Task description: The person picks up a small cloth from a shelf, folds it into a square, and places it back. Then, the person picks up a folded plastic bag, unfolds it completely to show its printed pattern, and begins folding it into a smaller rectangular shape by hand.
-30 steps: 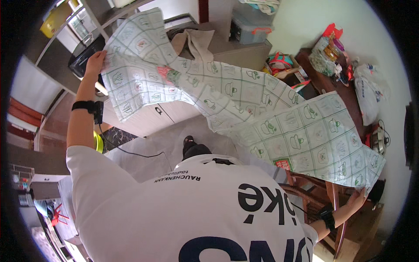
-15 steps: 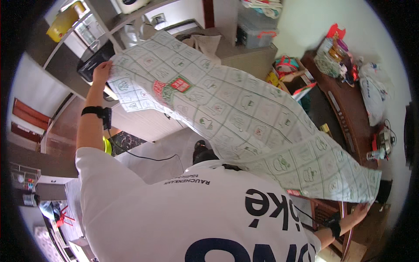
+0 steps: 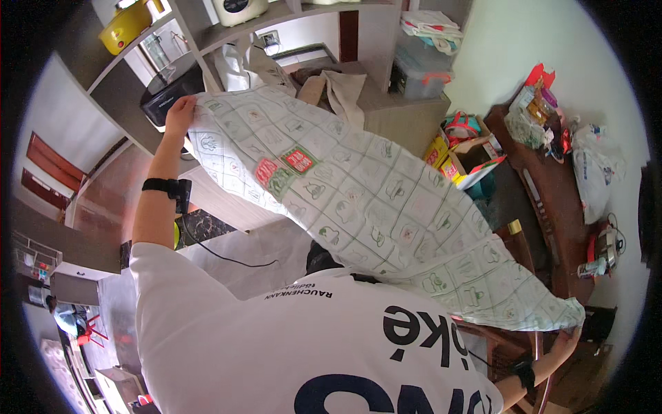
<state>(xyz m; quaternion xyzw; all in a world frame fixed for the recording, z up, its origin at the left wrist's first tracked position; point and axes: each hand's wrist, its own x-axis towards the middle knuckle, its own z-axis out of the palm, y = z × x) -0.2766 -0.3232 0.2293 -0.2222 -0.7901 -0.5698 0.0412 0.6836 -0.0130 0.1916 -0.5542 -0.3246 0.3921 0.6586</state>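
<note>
A long white cloth point(image 3: 386, 200) with a green grid and small printed drawings, perhaps a tablecloth, hangs stretched between my hands. At its far left corner, my left hand point(image 3: 181, 114) is closed on the edge. Out at the lower right, my right hand point(image 3: 568, 341) grips the opposite end, its fingers partly hidden by the fabric. The cloth slopes down from left to right and sags in folds near the right end. A red and green printed patch shows towards its left part. Black straps with small devices sit on both wrists.
Shelves point(image 3: 310, 11) with a yellow pot point(image 3: 126, 27) and a black appliance point(image 3: 172, 93) stand at the far left. A clear storage box point(image 3: 422, 77) sits at the back. Right of the cloth are a cardboard box point(image 3: 476, 162) and a dark wooden bench point(image 3: 531, 172) with bags on it.
The view has shifted slightly. The right end of the cloth has drawn in a little and bunched near my right hand. Both hands keep their hold.
</note>
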